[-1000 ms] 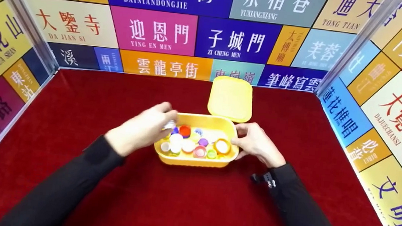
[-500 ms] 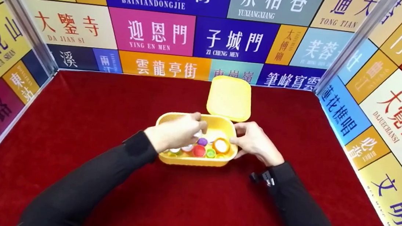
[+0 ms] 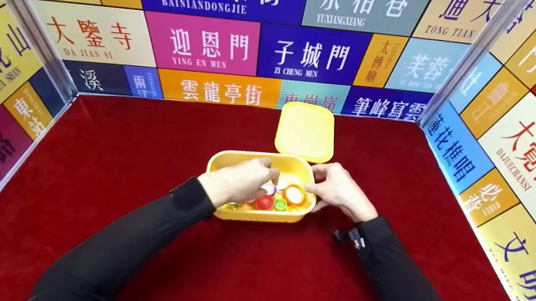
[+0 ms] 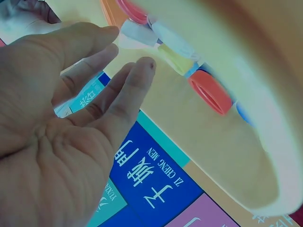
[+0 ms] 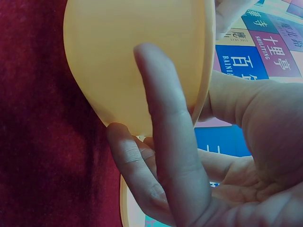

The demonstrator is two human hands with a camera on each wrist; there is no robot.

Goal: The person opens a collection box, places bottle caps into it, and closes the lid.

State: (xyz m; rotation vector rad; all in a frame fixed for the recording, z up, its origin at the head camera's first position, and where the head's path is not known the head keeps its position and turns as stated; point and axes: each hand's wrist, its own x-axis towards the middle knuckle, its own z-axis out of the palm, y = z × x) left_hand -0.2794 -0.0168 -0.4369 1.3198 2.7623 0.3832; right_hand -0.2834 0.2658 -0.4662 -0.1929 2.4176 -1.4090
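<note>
Yellow plastic box [image 3: 228,159] (bottle caps [image 3: 265,202] inside) gripped at right end by right hand [image 3: 340,191]; left hand [image 3: 240,183] held inside, fingers relaxed, nothing clasped

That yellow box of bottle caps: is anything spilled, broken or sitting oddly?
Nothing stands out. The caps all lie inside the yellow box; its lid lies flat behind it. The left hand reaches in, and the right hand grips the rim.

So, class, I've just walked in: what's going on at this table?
A person in black sleeves works at a yellow box full of coloured bottle caps on a red cloth. The left hand reaches into the box over the caps, fingers fairly straight; whether it holds a cap cannot be told. The right hand grips the box's right end. The lid lies just behind the box.
</note>
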